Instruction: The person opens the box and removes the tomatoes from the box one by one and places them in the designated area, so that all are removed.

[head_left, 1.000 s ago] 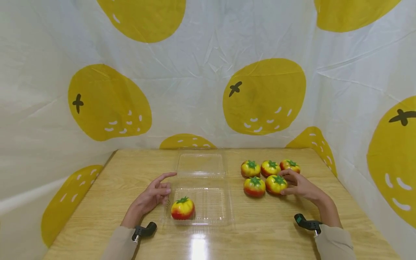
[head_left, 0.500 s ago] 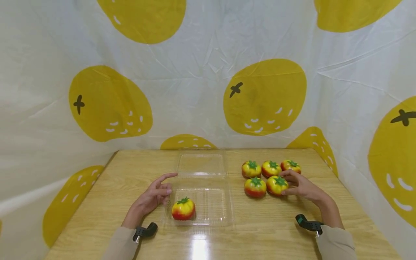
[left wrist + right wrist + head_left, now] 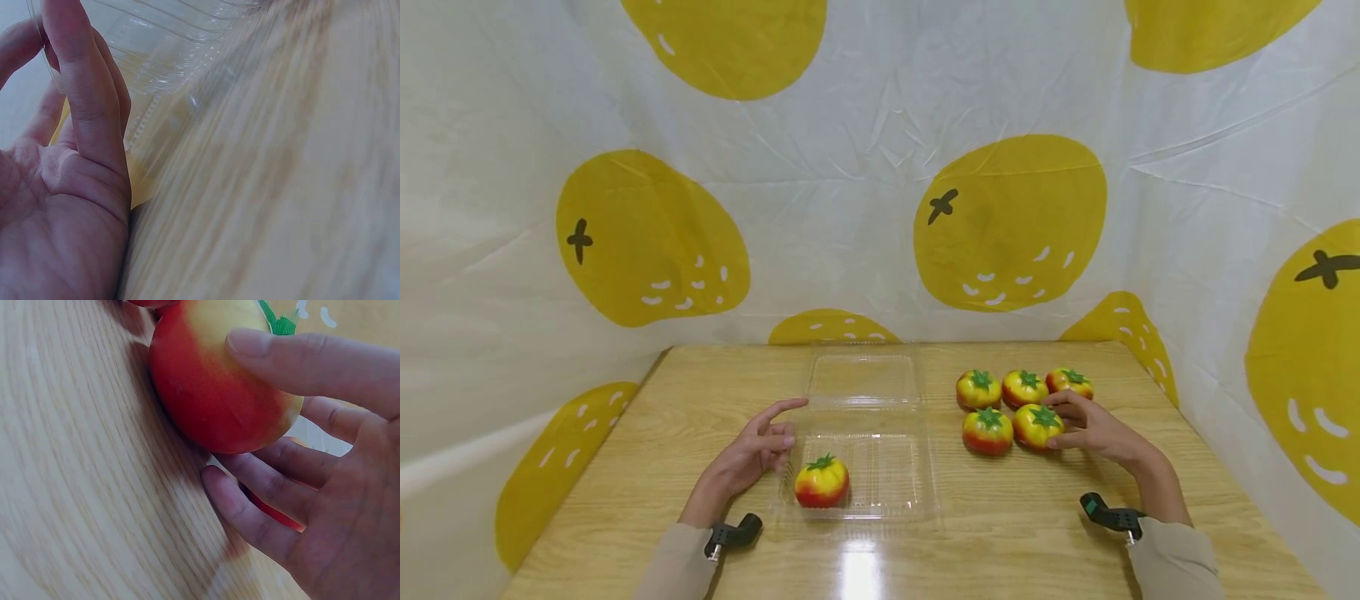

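A clear plastic clamshell container (image 3: 891, 471) lies with its lid folded back. One red-and-yellow toy tomato (image 3: 822, 483) with a green star-shaped top sits in the left of its base. At the container's left edge is my left hand (image 3: 747, 458), index finger stretched out; in the left wrist view the thin rim runs between the fingers, so the hand lightly pinches it. On the right, my right hand (image 3: 1093, 433) grips another toy tomato (image 3: 1036, 427), thumb on the near side and fingers behind. That tomato appears to rest on the table in the right wrist view.
Several more toy tomatoes (image 3: 987, 433) stand close beside and behind the gripped one. The lid (image 3: 863, 379) reaches almost to the back edge of the wooden table (image 3: 1000, 533). A white cloth (image 3: 835, 250) printed with yellow fruit hangs around the table.
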Available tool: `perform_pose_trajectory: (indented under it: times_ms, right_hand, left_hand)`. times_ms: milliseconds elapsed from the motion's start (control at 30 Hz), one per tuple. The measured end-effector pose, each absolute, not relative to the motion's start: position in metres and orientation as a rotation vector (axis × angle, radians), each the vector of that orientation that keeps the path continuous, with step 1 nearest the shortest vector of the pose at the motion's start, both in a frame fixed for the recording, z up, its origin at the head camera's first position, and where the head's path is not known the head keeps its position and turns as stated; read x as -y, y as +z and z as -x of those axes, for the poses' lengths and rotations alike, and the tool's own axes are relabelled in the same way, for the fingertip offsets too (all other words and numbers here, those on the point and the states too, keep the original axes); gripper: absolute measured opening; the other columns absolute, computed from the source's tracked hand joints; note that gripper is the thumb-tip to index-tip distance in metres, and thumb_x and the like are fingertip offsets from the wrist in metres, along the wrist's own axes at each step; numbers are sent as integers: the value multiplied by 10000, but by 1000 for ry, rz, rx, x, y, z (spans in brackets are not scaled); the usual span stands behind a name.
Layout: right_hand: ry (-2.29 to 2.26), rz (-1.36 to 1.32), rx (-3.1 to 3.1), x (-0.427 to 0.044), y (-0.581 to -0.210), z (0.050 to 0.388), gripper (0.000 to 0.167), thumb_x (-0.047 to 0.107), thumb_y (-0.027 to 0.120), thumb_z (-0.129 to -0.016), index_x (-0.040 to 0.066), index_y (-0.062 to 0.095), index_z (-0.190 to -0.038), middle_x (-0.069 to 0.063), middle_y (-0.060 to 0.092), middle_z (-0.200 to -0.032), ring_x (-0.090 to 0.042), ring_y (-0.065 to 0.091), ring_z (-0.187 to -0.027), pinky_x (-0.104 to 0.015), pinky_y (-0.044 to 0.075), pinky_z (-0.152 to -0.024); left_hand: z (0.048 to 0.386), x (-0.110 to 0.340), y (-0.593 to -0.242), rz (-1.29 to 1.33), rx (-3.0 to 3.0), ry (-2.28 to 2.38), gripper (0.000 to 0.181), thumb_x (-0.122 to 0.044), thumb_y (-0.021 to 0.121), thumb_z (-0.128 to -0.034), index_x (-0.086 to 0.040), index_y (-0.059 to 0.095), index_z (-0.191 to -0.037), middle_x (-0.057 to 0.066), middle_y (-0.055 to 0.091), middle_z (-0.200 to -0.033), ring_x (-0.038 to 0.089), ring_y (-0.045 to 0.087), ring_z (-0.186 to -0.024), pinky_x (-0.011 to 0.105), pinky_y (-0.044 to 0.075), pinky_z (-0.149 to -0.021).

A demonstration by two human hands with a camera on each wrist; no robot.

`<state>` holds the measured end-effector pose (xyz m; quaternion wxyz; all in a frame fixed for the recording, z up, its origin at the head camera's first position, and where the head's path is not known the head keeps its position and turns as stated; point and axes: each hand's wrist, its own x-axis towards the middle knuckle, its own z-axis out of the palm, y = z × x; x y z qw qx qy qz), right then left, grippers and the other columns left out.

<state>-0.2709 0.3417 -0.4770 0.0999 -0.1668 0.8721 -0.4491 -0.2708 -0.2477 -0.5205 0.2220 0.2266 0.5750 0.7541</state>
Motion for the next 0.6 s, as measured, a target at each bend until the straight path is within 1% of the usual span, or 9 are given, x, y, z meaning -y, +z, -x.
perform_pose_trajectory:
  times_ms: [167,300,367,500,533,600]
  right_hand:
    - [-1323,488,-2581,-342,-478,272,603,173,783,-909,-34,469,-1379,-337,451,-1462,-548,449,-1363,-585,461,-1067]
    - [-1330,488,-2577,-342,-479,273,604,176,784,-908,-28,470,-1382,-326,457,-1459,-528,459,-1358,-538,474,-1055]
    - [-1332,487,-2576,-342,-479,273,606,180,785,-907,-23,473,-1385,-316,464,-1457,-509,469,-1354,-475,491,-1040]
    - [-1338,487,-2571,-343,-480,273,603,180,787,-906,-18,478,-1385,-296,483,-1446,-417,507,-1325,-287,505,-976]
    - [-1340,488,-2568,-343,-480,273,602,179,786,-906,-17,478,-1385,-293,486,-1444,-393,512,-1315,-257,503,-960]
    - [-1342,490,-2567,-343,-479,273,600,177,786,-907,-18,479,-1383,-292,490,-1439,-362,514,-1302,-234,506,-945]
  left_hand:
    - [271,247,-521,-609,-1589,2091,629,52,485,-1020,-114,310,-1600,-63,618,-812,50,633,-616,217,590,-591]
    - [271,247,-521,-607,-1581,2094,627,56,482,-1018,-110,312,-1598,-67,620,-816,46,636,-620,214,592,-591]
    - [271,247,-521,-603,-1578,2096,627,56,483,-1018,-108,312,-1598,-67,620,-817,48,639,-620,215,593,-590]
    - [271,247,-521,-579,-1580,2103,627,46,504,-1011,-118,325,-1590,-65,625,-809,49,643,-613,214,593,-584]
    - [271,247,-521,-581,-1582,2102,629,44,503,-1012,-119,323,-1593,-64,623,-809,50,640,-613,212,591,-584]
    - [271,247,-521,-588,-1582,2101,631,46,499,-1013,-119,321,-1596,-64,623,-809,49,635,-610,208,587,-583]
